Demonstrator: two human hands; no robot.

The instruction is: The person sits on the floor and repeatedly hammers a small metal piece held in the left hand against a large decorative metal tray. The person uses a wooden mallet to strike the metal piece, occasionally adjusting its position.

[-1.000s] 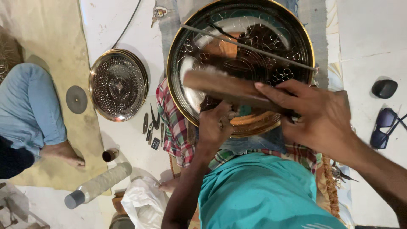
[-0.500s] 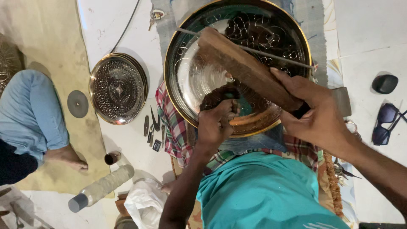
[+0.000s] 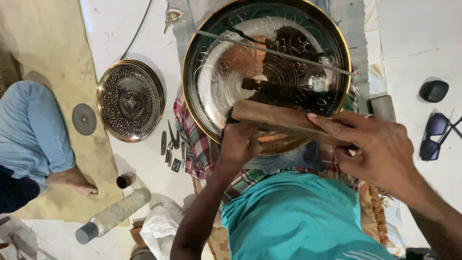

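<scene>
Swung down from its steep tilt of half a second ago, the flat brown wooden block [image 3: 284,120] now lies nearly level across the near rim of the large engraved brass tray [image 3: 211,62]. The left hand [image 3: 239,144] stays curled in a fist at the block's left end, gripping something I cannot make out, while the right hand [image 3: 380,151] clamps the block's right end, fingers [image 3: 332,126] stretched along it. All this sits on a white floor [image 3: 409,48], with a smaller engraved round tray [image 3: 130,100] at left and dark sunglasses [image 3: 435,137] at right.

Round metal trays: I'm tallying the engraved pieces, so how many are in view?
2. The large engraved tray lies on the person's lap under the left hand and right hand; the small engraved tray lies on the floor beside it. Others may lie out of frame.
</scene>
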